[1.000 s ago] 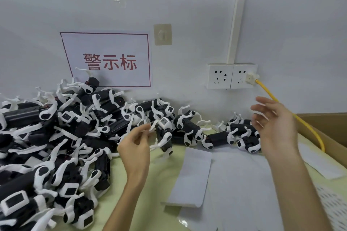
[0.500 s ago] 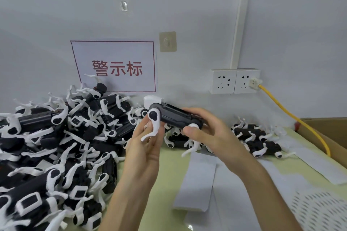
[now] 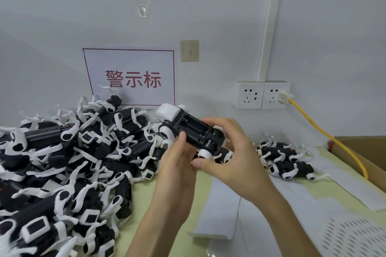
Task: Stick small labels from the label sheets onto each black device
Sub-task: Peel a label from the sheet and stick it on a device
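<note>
In the head view, centre frame, both hands hold one device [image 3: 193, 131] above the surface [image 3: 163, 204]. The left hand [image 3: 177, 165] thumbs its near edge, and the right hand [image 3: 231, 152] has fingers [image 3: 219, 123] curled round its right end. No label is visible. If the device twists in this grip, a label could go on crooked or creased.

Sign [image 3: 129, 77]: I see red words, far wall.
Yellow cord [image 3: 309, 118]: plugged into right socket [image 3: 274, 95].
Box [image 3: 363, 146]: far right.

Black device [image 3: 193, 130] held tilted, underside up (white legs); others heaped [image 3: 62, 169].
</note>
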`<state>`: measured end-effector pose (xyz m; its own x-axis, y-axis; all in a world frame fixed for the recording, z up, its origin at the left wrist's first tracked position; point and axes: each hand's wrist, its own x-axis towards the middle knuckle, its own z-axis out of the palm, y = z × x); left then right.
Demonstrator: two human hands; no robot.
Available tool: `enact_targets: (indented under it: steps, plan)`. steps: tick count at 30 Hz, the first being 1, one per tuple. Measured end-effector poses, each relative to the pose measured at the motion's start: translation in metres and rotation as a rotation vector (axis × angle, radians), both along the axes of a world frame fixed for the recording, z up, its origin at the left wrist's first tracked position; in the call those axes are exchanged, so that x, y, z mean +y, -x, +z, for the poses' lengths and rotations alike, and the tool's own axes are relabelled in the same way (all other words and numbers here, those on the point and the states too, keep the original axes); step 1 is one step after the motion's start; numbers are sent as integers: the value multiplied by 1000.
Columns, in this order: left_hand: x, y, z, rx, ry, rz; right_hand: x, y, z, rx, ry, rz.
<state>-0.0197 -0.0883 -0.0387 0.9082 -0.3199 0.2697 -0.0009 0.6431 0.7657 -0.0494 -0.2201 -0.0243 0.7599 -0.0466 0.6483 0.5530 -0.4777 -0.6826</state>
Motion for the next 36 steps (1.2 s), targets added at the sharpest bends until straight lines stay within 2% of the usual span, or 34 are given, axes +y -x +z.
enact_targets:
  steps: [7, 13, 21, 27, 33, 36]
  plan:
    - [4, 0, 0, -103, -110, 89, 2, 4, 9, 1, -189, 82]
    - [4, -2, -4, -217, -201, 164, 0, 6, 10, -23, -208, 74]
    - [-2, -2, -10, -374, -240, 144, -1, 7, 7, -67, -201, -47]
    - [-4, -3, -16, -479, -350, 118, -5, 6, 10, -49, -351, -59]
    - [10, -9, -11, -450, -413, 49, -16, 7, 7, 158, -443, 103]
    - [14, -12, -11, -342, -362, 74, -20, 1, 3, 110, -313, 40]
